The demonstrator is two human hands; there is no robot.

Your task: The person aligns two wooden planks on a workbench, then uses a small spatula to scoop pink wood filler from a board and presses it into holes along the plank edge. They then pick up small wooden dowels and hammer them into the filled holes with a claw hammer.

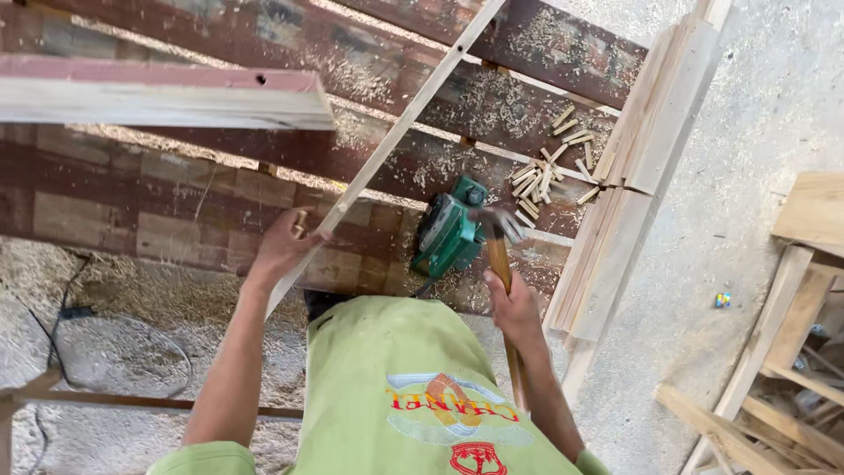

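A: What does the left hand (283, 248) have?

B: Its fingers are closed around a long pale wooden slat (396, 132); a small wooden peg (301, 222) sticks up between the fingertips, right against the slat; the slat runs from near the person, at the left, up and away to the far right, lying across the workbench (176, 211).

A: And the right hand (514, 308)?

B: Clenched on the wooden handle of a hammer (498, 242); the dark metal head sits just beyond the hand, beside a green power planer (448, 233) resting on the bench; the handle's tail runs back along the forearm.

A: How does the slat look?

B: Narrow, straight, light and unfinished; much paler than the dark reddish planks of the bench under it, which are dusted with shavings.

A: Anything holding other things?

B: No box or tray that I can see; a loose heap of short wooden pegs (549, 167) lies bare on the far right of the bench, next to a stack of pale boards (646, 132) along its right edge; sawdust covers the floor (114, 352).
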